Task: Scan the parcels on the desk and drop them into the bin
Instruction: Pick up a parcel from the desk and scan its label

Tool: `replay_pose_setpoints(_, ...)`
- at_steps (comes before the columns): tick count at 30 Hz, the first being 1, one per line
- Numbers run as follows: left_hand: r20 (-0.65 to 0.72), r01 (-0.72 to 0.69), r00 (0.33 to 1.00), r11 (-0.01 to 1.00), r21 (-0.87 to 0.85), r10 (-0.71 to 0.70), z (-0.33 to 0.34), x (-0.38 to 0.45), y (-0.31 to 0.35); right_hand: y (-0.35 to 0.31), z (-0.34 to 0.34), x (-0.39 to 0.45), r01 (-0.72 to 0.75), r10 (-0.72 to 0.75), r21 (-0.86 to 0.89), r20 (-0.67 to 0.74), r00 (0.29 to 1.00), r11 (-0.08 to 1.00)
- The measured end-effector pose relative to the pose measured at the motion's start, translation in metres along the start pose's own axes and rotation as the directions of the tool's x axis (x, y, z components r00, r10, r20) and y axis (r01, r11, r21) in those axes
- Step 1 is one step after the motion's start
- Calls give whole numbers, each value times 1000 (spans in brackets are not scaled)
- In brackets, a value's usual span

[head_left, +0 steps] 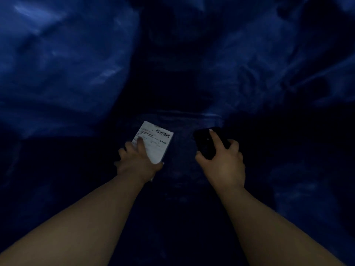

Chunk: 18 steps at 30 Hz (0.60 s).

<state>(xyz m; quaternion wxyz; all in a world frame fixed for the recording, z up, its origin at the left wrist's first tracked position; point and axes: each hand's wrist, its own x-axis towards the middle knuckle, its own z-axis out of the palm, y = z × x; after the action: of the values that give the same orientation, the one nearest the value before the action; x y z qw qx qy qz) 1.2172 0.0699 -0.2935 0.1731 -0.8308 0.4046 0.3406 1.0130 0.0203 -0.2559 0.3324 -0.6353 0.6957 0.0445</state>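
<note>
At centre frame, left hand (134, 162) grips a labelled parcel (156, 144); right hand (222, 162) clasps a dark scanner (205, 144) over blue plastic (67, 64).

Two bare forearms seen from above, no sleeves worn to the frame's lower edge, left hand (134, 162) and right hand (223, 164) ungloved, light-toned nails noted on fingertips (211, 130), details dimmed by low light

1. Just one view here, from a camera on the person's head.
2. It looks forward and steeply down along both forearms, into dark blue crumpled plastic (63, 60) that fills the whole picture.
3. Pretty close in: left hand (135, 160) and right hand (222, 162) sit mid-frame, at arm's reach.
</note>
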Motion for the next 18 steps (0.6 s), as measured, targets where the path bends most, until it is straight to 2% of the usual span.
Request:
replay_pose_setpoints(5,7,-36,999,999,28,36,32,29,3,11,36,18,-22,22,-13,39,999,1000)
replay_pose_setpoints(10,44,-39,998,995,93,35,33,38,-4,13,47,25,-26,27,-4,80,996,1000)
replay_pose_setpoints(18,-121,-95,986,985,147,113,-16,13,-10,-11,19,6,45,-46,39,36,998,998)
